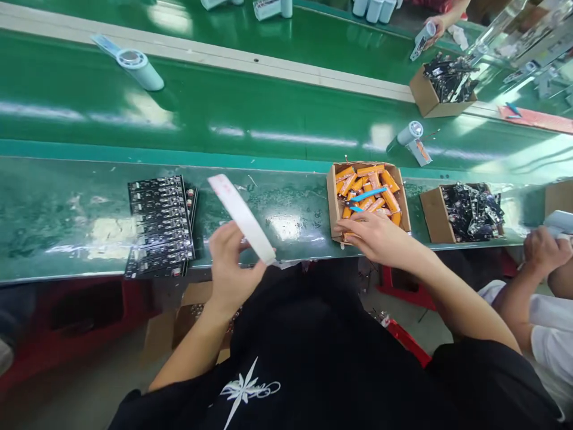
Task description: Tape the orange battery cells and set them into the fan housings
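My left hand (pixel 233 263) is closed on a white strip (pixel 244 218), narrow and straight, with faint pink marks at its upper end; it tilts over the bench edge. My right hand (pixel 376 236) reaches over the near side of a cardboard box (pixel 332 200) full of orange battery cells (pixel 389 200). Its fingers are stretched and slightly apart, with nothing visible held; the fingertips are by the box's near left corner. Blue-handled cutters (pixel 369 194) lie on top of the cells, just beyond those fingers. A fanned stack of black circuit boards (pixel 159 224) lies to the left.
A second box (pixel 436 215) holds dark electronic parts; another such box (pixel 423 92) stands across the belt. Light-blue handheld devices (pixel 141 68) rest on the green belt (pixel 268 113). A co-worker's hand (pixel 546 248) is at the right, another person's hand (pixel 436 30) at the far side.
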### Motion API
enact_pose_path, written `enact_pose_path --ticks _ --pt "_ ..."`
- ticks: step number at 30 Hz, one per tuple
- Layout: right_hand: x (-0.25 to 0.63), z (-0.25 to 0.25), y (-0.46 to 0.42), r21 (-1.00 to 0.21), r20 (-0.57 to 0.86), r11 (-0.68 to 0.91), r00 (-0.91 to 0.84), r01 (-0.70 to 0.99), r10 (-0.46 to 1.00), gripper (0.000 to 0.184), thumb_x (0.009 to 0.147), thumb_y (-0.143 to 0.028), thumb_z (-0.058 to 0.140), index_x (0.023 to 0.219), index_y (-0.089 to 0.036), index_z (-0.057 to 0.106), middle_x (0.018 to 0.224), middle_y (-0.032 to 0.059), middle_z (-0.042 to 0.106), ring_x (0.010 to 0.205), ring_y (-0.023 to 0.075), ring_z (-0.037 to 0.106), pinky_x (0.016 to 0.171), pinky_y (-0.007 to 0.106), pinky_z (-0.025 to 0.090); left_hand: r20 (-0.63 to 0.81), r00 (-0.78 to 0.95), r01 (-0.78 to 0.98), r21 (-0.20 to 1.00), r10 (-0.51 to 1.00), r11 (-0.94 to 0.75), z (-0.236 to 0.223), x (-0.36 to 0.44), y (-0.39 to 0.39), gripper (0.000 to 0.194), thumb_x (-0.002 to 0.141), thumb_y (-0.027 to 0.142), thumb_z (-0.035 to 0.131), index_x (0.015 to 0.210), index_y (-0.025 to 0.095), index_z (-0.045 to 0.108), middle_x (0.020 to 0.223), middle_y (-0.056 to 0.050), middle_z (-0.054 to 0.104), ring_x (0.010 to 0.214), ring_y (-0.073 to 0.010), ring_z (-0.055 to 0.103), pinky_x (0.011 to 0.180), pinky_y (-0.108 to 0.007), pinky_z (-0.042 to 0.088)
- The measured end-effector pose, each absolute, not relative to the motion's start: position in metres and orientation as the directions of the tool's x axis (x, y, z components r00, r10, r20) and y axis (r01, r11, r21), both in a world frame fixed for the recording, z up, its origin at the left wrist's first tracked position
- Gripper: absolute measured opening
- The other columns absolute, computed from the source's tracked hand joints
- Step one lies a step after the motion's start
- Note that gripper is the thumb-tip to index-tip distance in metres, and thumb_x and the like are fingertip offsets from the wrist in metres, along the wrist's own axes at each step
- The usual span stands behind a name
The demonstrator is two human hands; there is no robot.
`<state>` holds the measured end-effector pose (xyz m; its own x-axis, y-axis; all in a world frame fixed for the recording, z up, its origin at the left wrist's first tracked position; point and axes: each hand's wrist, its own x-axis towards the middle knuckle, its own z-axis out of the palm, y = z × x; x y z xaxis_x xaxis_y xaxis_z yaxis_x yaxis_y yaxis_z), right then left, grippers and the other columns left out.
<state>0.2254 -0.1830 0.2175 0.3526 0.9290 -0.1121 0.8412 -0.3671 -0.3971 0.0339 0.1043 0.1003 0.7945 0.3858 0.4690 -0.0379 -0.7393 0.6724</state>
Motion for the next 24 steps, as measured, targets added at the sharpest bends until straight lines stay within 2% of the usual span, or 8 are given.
enact_pose_path --ticks 4,7,9,12,15,18,21,24 --pt "0.231 0.22 -0.191 -0.349 -0.041 -0.37 0.38 0.861 0.924 0.035 0.11 -0.016 0.048 0.141 -0.019 0.065 0.135 0.0151 0.077 0.125 0.0305 0.072 0.111 0.049 0.051 0.616 0.767 -0.207 0.503 0.18 -0.839 0.11 0.047 0.083 0.062 0.09 0.017 0.079 0.146 0.027 0.056 0.131 -0.012 0.069 0.137 -0.0371 0.058 0.113 -0.057 0.054" --pt "0.229 0.204 -0.198 -0.291 -0.034 -0.454 0.466 0.842 0.884 0.036 0.108 -0.016 0.051 0.142 -0.015 0.064 0.132 0.0197 0.077 0.131 0.0353 0.069 0.111 0.053 0.052 0.61 0.778 -0.211 0.481 0.152 -0.851 0.111 0.054 0.076 0.061 0.088 0.012 0.077 0.145 0.024 0.057 0.129 -0.013 0.069 0.138 -0.037 0.055 0.115 -0.056 0.051" --pt "0.231 0.192 -0.202 -0.252 -0.089 -0.461 0.454 0.851 0.887 0.037 0.107 -0.015 0.051 0.142 -0.014 0.064 0.137 0.0226 0.075 0.137 0.0374 0.066 0.117 0.06 0.046 0.592 0.796 -0.219 0.478 0.127 -0.851 0.11 0.056 0.073 0.06 0.087 0.011 0.075 0.143 0.023 0.057 0.128 -0.013 0.069 0.138 -0.0372 0.054 0.115 -0.056 0.05" --pt "0.238 0.183 -0.209 -0.37 -0.086 -0.417 0.416 0.83 0.905 0.035 0.109 -0.018 0.053 0.14 -0.02 0.066 0.137 0.0178 0.076 0.132 0.0339 0.07 0.127 0.068 0.033 0.571 0.817 -0.252 0.479 0.08 -0.841 0.11 0.058 0.066 0.06 0.086 0.01 0.073 0.142 0.023 0.056 0.127 -0.013 0.069 0.136 -0.0373 0.053 0.114 -0.057 0.05" --pt "0.242 0.185 -0.216 -0.615 0.148 -0.369 0.561 0.697 0.814 0.034 0.108 -0.028 0.063 0.141 -0.028 0.066 0.127 0.0102 0.078 0.121 0.0298 0.074 0.12 0.06 0.047 0.561 0.826 -0.261 0.478 0.063 -0.838 0.113 0.059 0.059 0.062 0.085 0.01 0.074 0.143 0.024 0.056 0.127 -0.014 0.069 0.135 -0.0378 0.053 0.113 -0.057 0.051" --pt "0.234 0.187 -0.214 -0.773 0.447 -0.22 0.756 0.595 0.478 0.032 0.106 -0.041 0.07 0.136 -0.032 0.069 0.125 0.0085 0.073 0.116 0.0278 0.073 0.1 0.048 0.063 0.562 0.826 -0.268 0.47 0.051 -0.841 0.118 0.061 0.053 0.065 0.082 0.007 0.074 0.143 0.024 0.056 0.126 -0.013 0.069 0.133 -0.0376 0.053 0.112 -0.057 0.05" --pt "0.218 0.182 -0.202 -0.752 0.611 -0.11 0.749 0.65 0.254 0.027 0.102 -0.039 0.077 0.127 -0.033 0.071 0.117 0.0066 0.075 0.11 0.0268 0.077 0.093 0.046 0.068 0.561 0.828 -0.281 0.448 0.022 -0.849 0.122 0.061 0.05 0.066 0.082 0.005 0.074 0.143 0.024 0.058 0.124 -0.013 0.069 0.132 -0.0374 0.052 0.11 -0.056 0.05" --pt "0.204 0.176 -0.191 -0.601 0.755 -0.136 0.615 0.787 0.228 0.031 0.095 -0.019 0.082 0.121 -0.033 0.073 0.115 0.0041 0.082 0.106 0.0265 0.081 0.09 0.046 0.072 0.546 0.838 -0.289 0.424 -0.012 -0.858 0.128 0.059 0.049 0.065 0.084 0.006 0.074 0.145 0.025 0.06 0.122 -0.012 0.071 0.126 -0.0354 0.053 0.107 -0.053 0.05"
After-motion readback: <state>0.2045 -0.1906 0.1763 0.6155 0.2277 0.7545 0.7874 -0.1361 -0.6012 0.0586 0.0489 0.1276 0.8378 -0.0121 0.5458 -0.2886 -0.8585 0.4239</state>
